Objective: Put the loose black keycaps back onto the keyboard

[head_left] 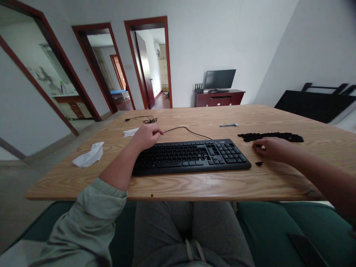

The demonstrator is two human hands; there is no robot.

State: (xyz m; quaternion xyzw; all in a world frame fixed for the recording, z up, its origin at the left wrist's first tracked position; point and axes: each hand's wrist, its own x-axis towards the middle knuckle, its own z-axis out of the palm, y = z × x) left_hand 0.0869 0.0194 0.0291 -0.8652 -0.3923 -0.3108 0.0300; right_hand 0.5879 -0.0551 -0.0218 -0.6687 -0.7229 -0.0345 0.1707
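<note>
A black computer keyboard (191,157) lies in the middle of the wooden table (178,189). My left hand (147,136) rests just behind its top left edge, fingers curled, beside the thin black cable (186,131) and a scrap of white tissue (130,132). To the right of the keyboard, my right hand (274,149) pinches a small dark piece, probably a keycap, between its fingertips. A long heap of black keycaps (269,137) lies just beyond that hand. One loose keycap (259,163) sits just below it.
A crumpled white tissue (89,155) and a coiled black cord (147,119) lie on the left of the table. A small blue tool (228,125) lies at the far side. A green cushioned seat (267,230) runs below the near edge, past my grey-trousered legs.
</note>
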